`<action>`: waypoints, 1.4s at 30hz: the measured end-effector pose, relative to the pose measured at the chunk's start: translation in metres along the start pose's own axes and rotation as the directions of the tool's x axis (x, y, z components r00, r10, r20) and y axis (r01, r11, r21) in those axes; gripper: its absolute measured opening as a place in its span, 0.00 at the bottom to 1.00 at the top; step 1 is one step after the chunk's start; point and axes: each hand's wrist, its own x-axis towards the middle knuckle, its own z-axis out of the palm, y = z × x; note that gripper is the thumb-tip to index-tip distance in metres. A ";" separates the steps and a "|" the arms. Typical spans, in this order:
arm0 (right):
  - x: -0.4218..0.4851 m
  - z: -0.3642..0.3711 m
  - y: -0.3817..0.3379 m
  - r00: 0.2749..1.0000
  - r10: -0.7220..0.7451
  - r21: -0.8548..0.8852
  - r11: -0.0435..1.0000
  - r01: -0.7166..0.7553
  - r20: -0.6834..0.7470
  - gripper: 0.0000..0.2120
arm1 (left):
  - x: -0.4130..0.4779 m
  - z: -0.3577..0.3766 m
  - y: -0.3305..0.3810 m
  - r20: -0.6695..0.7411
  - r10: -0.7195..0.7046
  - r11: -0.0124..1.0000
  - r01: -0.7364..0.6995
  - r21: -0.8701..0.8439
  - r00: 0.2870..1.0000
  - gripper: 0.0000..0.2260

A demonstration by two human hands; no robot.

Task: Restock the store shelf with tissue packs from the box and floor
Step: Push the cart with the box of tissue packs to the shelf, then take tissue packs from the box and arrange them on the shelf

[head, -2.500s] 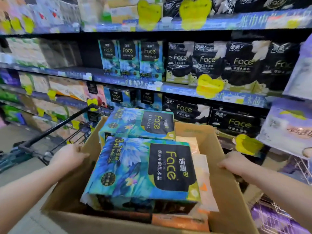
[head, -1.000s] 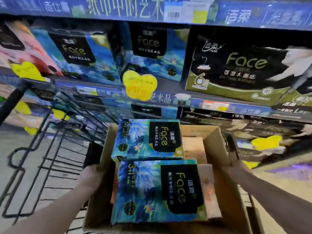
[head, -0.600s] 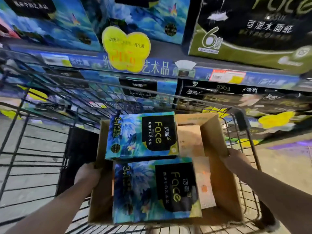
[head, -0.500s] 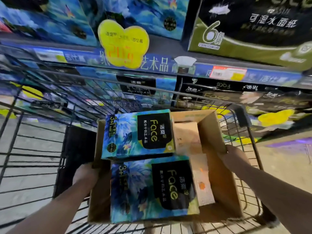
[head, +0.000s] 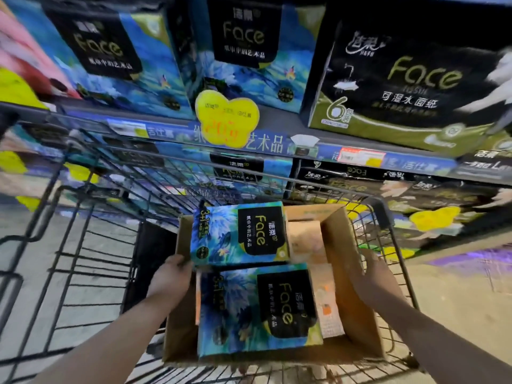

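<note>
Left hand has come off the box's left wall to the near-left corner of the far tissue pack; its fingertips are hidden there, so I can't tell the grip. Near tissue pack lies flat just beside it, both on top of orange packs in the cardboard box, which sits in the wire cart. Right hand lies over the box's right wall, too blurred to tell its grip.

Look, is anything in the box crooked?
Yes. The far blue flowery tissue pack and the near one lie loose on pale orange packs in the brown cardboard box, crowded to its left and slightly askew, not squarely stacked.
</note>
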 end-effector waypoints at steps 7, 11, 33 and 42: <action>-0.066 0.024 -0.027 0.918 0.008 0.052 0.998 -0.032 0.397 0.27 | -0.044 0.003 -0.002 0.256 -0.085 0.994 0.098 -0.038 0.963 0.32; -0.074 0.046 -0.032 0.899 0.035 0.116 0.989 -0.095 0.436 0.25 | -0.051 0.020 -0.011 0.408 -0.165 0.975 0.212 -0.071 0.898 0.40; -0.157 -0.022 -0.042 0.957 -0.276 0.150 0.954 0.261 0.091 0.15 | -0.181 -0.029 -0.006 -0.044 0.145 0.861 -0.148 -0.486 0.988 0.07; -0.224 -0.074 -0.082 0.830 -0.556 0.199 0.820 0.537 0.049 0.15 | -0.299 -0.099 -0.031 -0.334 0.050 0.785 -0.244 -0.569 0.941 0.09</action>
